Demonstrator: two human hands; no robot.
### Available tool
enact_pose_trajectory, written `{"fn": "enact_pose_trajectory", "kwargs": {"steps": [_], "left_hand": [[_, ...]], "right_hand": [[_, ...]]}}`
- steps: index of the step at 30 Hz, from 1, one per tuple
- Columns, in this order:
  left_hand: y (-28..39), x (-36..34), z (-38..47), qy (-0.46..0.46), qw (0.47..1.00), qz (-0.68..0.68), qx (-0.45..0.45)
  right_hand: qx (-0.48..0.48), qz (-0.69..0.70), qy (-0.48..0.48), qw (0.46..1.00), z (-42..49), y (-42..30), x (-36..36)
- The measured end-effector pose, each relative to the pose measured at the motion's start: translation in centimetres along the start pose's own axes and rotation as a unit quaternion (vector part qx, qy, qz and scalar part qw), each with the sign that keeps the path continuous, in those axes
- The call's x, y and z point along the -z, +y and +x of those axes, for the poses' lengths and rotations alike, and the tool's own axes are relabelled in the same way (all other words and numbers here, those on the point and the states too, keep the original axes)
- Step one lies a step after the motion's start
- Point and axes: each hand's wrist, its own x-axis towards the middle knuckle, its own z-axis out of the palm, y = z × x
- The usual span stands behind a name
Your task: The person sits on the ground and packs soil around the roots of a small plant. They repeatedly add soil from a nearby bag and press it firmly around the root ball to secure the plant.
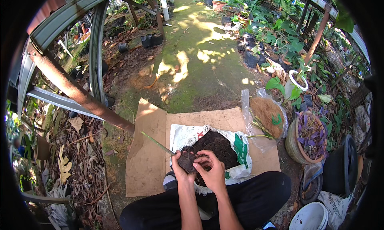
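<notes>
My left hand (180, 170) cups a dark ball of soil (187, 161) with fine roots or fibres on its surface. A slender green plant stem (157, 143) sticks out of it to the upper left, past my left fingertips. Curled against the right side of the ball, the fingers of my right hand (212, 170) grip it. Both hands are over an opened white plastic sack (180, 134) with a green printed band. Dark potting soil (217, 146) fills the sack's wide mouth. Under the sack lies a flattened sheet of cardboard (150, 167).
Right of the sack, a clear plastic bag (264, 146) holds brown coconut fibre (265, 110), with green stems (259, 131) beside it. Farther right stand a clay pot (291, 140) of purple-leaved plants and a black bucket (336, 167). A rusty metal post (90, 99) slants in from the left.
</notes>
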Motion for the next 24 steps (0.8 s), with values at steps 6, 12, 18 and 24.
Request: {"fn": "enact_pose_trajectory", "kwargs": {"steps": [6, 12, 18, 24], "left_hand": [[0.4, 0.0, -0.6, -0.009, 1.000, 0.011, 0.016], [0.1, 0.2, -0.7, -0.012, 1.000, 0.018, 0.004], [0.7, -0.7, -1.1, -0.044, 0.990, 0.113, -0.070], [-1.1, -1.8, -2.5, -0.096, 0.890, 0.395, -0.204]], "right_hand": [[-0.003, 0.013, -0.020, 1.000, 0.4, 1.2, 0.0], [-0.013, -0.017, -0.072, 0.997, 0.9, 1.9, 0.6], [-0.058, 0.193, -0.056, 0.978, 1.0, 2.2, 1.0], [-0.024, 0.142, -0.027, 0.989, 1.7, 3.5, -1.0]]}}
